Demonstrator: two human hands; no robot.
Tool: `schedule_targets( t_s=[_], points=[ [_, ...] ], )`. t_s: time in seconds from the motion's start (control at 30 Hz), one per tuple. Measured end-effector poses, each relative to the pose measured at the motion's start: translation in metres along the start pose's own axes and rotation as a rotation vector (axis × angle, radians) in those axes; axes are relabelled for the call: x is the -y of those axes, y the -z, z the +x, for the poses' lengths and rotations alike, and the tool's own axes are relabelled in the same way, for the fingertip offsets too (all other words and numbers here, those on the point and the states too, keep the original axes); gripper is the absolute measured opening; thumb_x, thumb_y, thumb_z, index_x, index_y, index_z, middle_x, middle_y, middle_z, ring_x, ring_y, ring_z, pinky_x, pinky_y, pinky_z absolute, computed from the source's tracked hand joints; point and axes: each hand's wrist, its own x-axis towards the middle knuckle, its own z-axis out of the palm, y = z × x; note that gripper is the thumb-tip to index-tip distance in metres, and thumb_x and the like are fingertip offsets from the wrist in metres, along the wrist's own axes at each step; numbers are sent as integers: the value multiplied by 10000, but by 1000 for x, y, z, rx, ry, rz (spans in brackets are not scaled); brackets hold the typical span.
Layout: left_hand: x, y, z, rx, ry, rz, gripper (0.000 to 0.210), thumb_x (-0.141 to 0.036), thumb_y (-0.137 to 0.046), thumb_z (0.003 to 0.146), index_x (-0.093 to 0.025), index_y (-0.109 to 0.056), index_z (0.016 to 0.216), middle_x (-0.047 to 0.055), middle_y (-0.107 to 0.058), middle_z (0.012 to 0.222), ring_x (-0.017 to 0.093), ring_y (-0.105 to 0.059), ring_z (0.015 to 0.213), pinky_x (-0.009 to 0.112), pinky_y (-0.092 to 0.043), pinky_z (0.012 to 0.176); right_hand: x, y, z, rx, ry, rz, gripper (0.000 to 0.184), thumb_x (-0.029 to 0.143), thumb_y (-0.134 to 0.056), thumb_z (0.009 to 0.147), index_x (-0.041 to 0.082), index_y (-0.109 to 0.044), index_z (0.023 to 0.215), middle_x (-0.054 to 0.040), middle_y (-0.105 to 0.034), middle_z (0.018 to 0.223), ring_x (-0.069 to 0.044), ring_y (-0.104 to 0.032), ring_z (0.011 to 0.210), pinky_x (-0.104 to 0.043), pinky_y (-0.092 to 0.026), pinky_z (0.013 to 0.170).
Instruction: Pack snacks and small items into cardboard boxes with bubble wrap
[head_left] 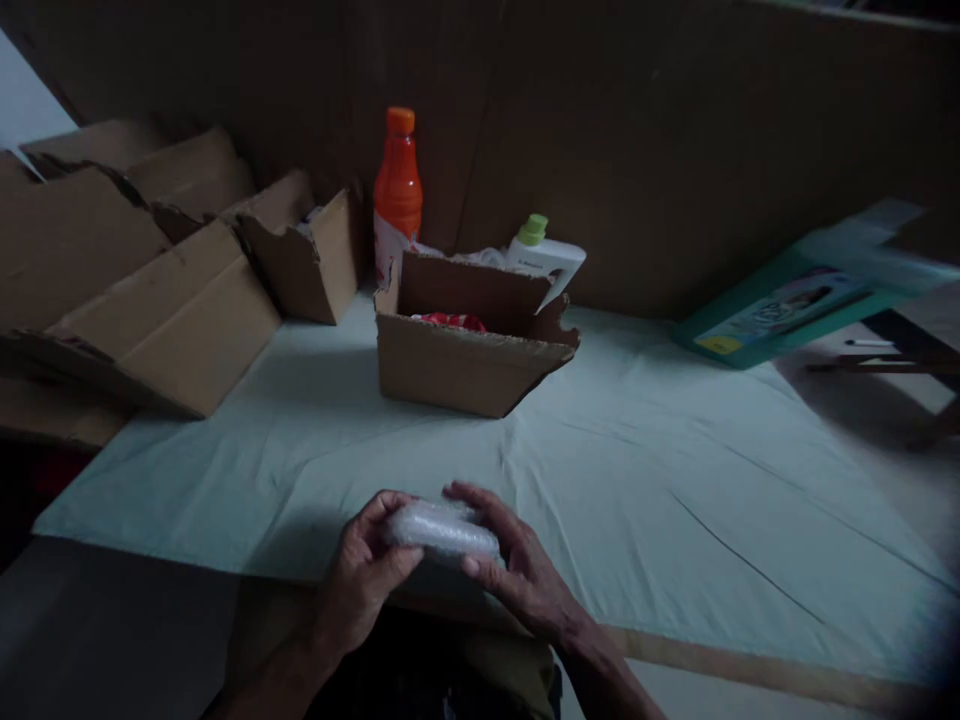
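Observation:
A small bundle in bubble wrap (pixel 442 532) lies between my hands at the table's near edge; what is inside the wrap cannot be made out. My left hand (pixel 367 560) grips its left end, thumb in front and fingers behind. On the right end, my right hand (pixel 517 565) holds it with the thumb at the front and the fingers curved over the far side. Beyond the hands stands an open cardboard box (pixel 450 365) with something red and shiny (pixel 454 321) inside.
Several cardboard boxes (pixel 180 310) stand at the left. Behind the middle box are an orange bottle (pixel 399 185) and a white bottle with a green cap (pixel 544 255). A green pouch (pixel 780 310) leans at the right. Pale cloth (pixel 637 480) covers the table.

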Motion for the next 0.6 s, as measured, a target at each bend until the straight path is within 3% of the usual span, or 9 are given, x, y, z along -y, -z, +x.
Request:
schedule_targets(
  t_s=[0.07, 0.17, 0.23, 0.3, 0.33, 0.4, 0.43, 0.5, 0.6],
  points=[
    [-4, -4, 3, 90, -4, 119, 294, -354, -765, 770, -212, -640, 995, 6, -667, 897, 142, -602, 772, 227, -497, 685, -2, 11, 0, 29, -69, 107, 470, 621, -636, 886, 219, -710, 1118, -48, -735, 934, -192, -685, 788, -275, -541, 665],
    [-32, -11, 18, 176, -166, 454, 275, -337, -681, 845, -226, -630, 1091, 34, -688, 960, 182, -656, 851, 276, -542, 751, 5, 41, 8, -130, -106, 93, 410, 597, -703, 839, 194, -720, 912, -29, -693, 763, -151, -614, 618, -238, -475, 529],
    [-64, -15, 38, 138, -473, 750, 432, -319, -673, 864, -249, -577, 1280, 84, -678, 1208, 252, -653, 1115, 374, -544, 946, 22, 73, 18, -268, -72, -32, 408, 593, -723, 821, 198, -727, 926, -46, -707, 796, -149, -602, 598, -238, -455, 493],
    [-98, -18, 66, -4, -855, 1029, 630, -310, -701, 856, -253, -464, 1437, 123, -569, 1433, 317, -515, 1362, 483, -445, 1118, 48, 110, 35, -412, 22, -257, 411, 600, -718, 824, 217, -740, 973, -58, -720, 825, -155, -597, 595, -251, -451, 490],
    [-112, -19, 82, -85, -1014, 1142, 685, -297, -712, 851, -246, -425, 1471, 133, -540, 1470, 337, -459, 1417, 526, -395, 1160, 62, 128, 47, -488, 85, -392, 414, 604, -711, 830, 226, -742, 995, -58, -723, 826, -157, -591, 590, -259, -454, 501],
    [-131, -18, 113, -179, -1187, 1330, 648, -237, -690, 858, -219, -442, 1456, 139, -575, 1434, 359, -437, 1434, 575, -359, 1175, 89, 159, 78, -592, 203, -659, 403, 584, -696, 850, 229, -740, 1034, -50, -725, 818, -149, -569, 571, -271, -448, 527],
    [-136, -17, 126, -189, -1226, 1396, 566, -192, -663, 863, -208, -494, 1403, 132, -627, 1363, 358, -474, 1404, 583, -372, 1162, 100, 170, 97, -579, 241, -779, 382, 557, -687, 864, 226, -739, 1047, -43, -725, 812, -145, -566, 569, -273, -444, 542],
    [-135, -12, 143, -159, -1271, 1467, 390, -95, -596, 859, -196, -599, 1235, 101, -715, 1167, 338, -570, 1297, 576, -420, 1124, 112, 183, 138, -437, 249, -1010, 316, 499, -670, 884, 222, -746, 1015, -33, -713, 773, -154, -592, 591, -278, -444, 578],
    [-123, -6, 150, -132, -1336, 1462, 335, -17, -547, 826, -205, -634, 1089, 66, -736, 1006, 303, -639, 1164, 563, -466, 1086, 104, 180, 197, -228, 196, -1219, 252, 430, -733, 832, 186, -737, 771, -59, -660, 655, -228, -668, 685, -330, -482, 651]
  ],
)
